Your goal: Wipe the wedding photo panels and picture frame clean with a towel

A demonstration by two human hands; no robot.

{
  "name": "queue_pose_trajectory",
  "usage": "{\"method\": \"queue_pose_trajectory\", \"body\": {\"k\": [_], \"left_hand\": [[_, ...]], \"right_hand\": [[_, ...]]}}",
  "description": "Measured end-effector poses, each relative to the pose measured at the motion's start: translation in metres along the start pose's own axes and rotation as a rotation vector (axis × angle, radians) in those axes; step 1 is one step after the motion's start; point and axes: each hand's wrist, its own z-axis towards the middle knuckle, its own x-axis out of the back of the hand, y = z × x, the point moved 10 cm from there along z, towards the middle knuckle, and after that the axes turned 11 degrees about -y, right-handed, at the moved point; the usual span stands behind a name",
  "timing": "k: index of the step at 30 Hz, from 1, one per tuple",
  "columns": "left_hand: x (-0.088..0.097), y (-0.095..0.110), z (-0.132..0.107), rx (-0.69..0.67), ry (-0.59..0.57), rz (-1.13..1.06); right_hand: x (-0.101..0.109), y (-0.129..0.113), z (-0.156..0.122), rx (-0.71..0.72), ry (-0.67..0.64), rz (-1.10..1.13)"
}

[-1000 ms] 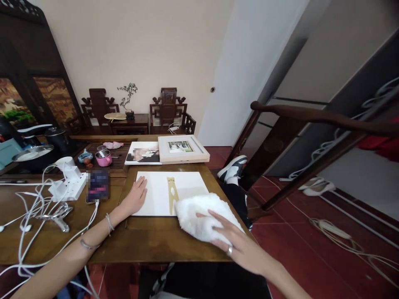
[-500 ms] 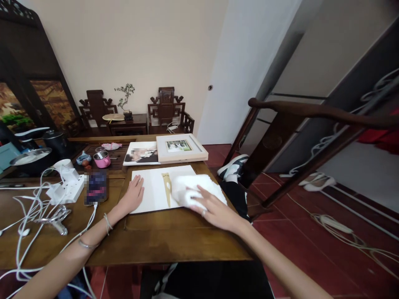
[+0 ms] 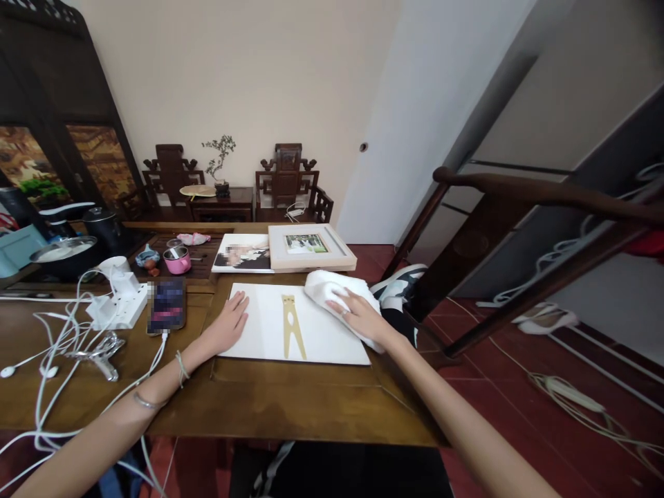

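A white rectangular board [image 3: 332, 344] with a tan, long-legged cat figure [image 3: 289, 325] on it lies flat on the wooden table. My left hand [image 3: 231, 326] rests flat on the board's left edge, fingers stretched out and holding nothing. At the far right part of the board, my right hand [image 3: 364, 318] grips a bunched white cloth [image 3: 332, 282] and presses it down. The cloth covers the board's upper right corner and reaches past its edge. Part of the right fingers sinks into the cloth's folds.
Behind the board lie a framed photo [image 3: 339, 256] and a photo panel [image 3: 223, 252]. To the left are a phone [image 3: 167, 304], a power strip [image 3: 132, 304] with tangled white cables, and a pink cup [image 3: 177, 263]. A person's shoe [image 3: 402, 280] shows beyond the table's right edge.
My right hand has slid the cloth up and rightward over the board, uncovering the whole cat figure. My left hand stays at the left edge. The view has shifted slightly.
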Motion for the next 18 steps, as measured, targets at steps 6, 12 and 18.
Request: {"method": "queue_pose_trajectory", "body": {"k": [6,12,18], "left_hand": [[-0.001,0.0,0.001,0.004,-0.003,-0.005],[0.0,0.002,0.001,0.007,-0.006,-0.006],[0.0,-0.001,0.001,-0.009,0.012,-0.005]], "right_hand": [[-0.017,-0.052,-0.051,0.194,-0.047,-0.057],[-0.032,-0.066,-0.113,0.225,-0.176,0.001],[-0.022,0.0,-0.071,-0.06,-0.102,0.097]]}}
